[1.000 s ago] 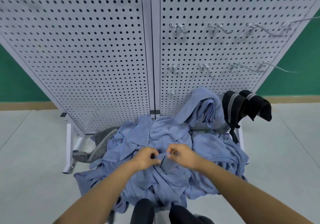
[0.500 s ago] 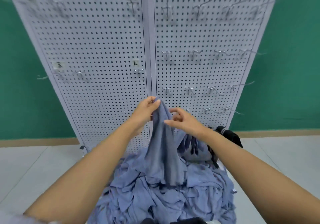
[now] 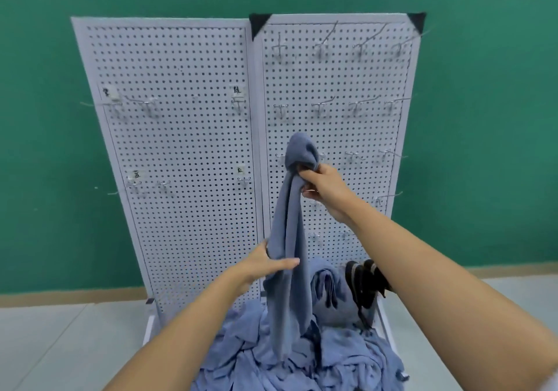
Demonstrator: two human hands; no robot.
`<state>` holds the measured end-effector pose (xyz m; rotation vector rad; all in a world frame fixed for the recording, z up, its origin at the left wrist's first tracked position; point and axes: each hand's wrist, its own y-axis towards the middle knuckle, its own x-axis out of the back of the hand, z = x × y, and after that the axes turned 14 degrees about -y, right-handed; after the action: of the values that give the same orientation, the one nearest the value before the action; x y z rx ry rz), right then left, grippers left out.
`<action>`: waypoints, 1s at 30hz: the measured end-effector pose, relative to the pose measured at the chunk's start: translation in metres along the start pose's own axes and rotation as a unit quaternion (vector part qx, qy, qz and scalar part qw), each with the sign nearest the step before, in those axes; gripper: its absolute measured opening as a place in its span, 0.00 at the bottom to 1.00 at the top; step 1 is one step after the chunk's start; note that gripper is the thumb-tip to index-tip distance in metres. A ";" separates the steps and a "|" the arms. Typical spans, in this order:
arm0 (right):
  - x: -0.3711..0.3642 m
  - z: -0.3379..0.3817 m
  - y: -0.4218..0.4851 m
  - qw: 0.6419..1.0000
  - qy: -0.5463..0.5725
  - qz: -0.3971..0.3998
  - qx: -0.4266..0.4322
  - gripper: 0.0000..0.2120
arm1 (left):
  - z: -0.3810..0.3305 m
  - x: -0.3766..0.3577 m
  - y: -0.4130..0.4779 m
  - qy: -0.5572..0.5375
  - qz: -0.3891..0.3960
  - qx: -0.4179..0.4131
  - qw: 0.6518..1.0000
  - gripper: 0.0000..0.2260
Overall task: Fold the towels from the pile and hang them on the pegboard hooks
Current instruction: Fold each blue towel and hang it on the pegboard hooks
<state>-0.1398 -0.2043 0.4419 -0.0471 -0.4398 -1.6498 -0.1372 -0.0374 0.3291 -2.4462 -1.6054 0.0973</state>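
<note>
A blue towel [image 3: 290, 239] hangs in a long bunched strip in front of the right pegboard panel [image 3: 338, 124]. My right hand [image 3: 324, 188] grips its bunched top end high up. Lower down, my left hand [image 3: 265, 265] holds the strip at its middle, thumb in front and fingers behind. The towel's lower end reaches down to the pile of blue towels [image 3: 302, 357] at the foot of the board. Rows of metal hooks [image 3: 356, 106] stick out of the panel; the ones nearest the towel are bare.
A left pegboard panel [image 3: 181, 137] with a few hooks and small labels stands beside the right one. A folded blue towel [image 3: 327, 288] and dark towels [image 3: 362, 285] hang on the lowest hooks at right. A green wall is behind, grey floor on both sides.
The towel has been lifted from the pile to full length. My right hand rose with the top end while my left hand slid down to the middle. The view tilted upward.
</note>
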 end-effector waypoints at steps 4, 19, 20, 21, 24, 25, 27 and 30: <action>0.005 0.002 0.003 0.991 0.132 -0.012 -0.012 0.04 | 0.006 -0.022 0.004 -0.038 -0.035 0.024 0.998 0.23; 0.006 -0.105 -0.015 0.939 0.005 0.287 -0.192 0.33 | -0.047 -0.005 0.015 -0.442 0.036 -0.041 0.895 0.11; 0.005 -0.103 -0.017 0.938 0.021 0.290 -0.188 0.30 | -0.048 -0.002 0.017 -0.442 0.044 -0.049 0.895 0.10; 0.005 -0.102 -0.016 0.941 0.036 0.281 -0.183 0.28 | -0.051 0.002 0.018 -0.445 0.049 -0.059 0.892 0.09; 0.009 -0.093 -0.011 0.957 0.132 0.207 -0.155 0.19 | -0.054 0.021 0.020 -0.474 0.057 -0.071 0.876 0.06; 0.013 -0.092 -0.007 0.960 0.162 0.178 -0.147 0.18 | -0.054 0.028 0.019 -0.471 0.062 -0.071 0.877 0.07; 0.021 -0.088 -0.001 0.962 0.194 0.131 -0.141 0.21 | -0.049 0.043 0.021 -0.381 0.060 -0.073 0.920 0.21; 0.034 -0.084 0.006 0.968 0.186 0.082 -0.146 0.21 | -0.042 0.055 0.022 -0.210 0.057 -0.042 0.975 0.29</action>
<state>-0.1194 -0.2626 0.3757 0.0078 0.0929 -1.5058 -0.0881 -0.0015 0.3691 -2.7169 -1.6461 0.6142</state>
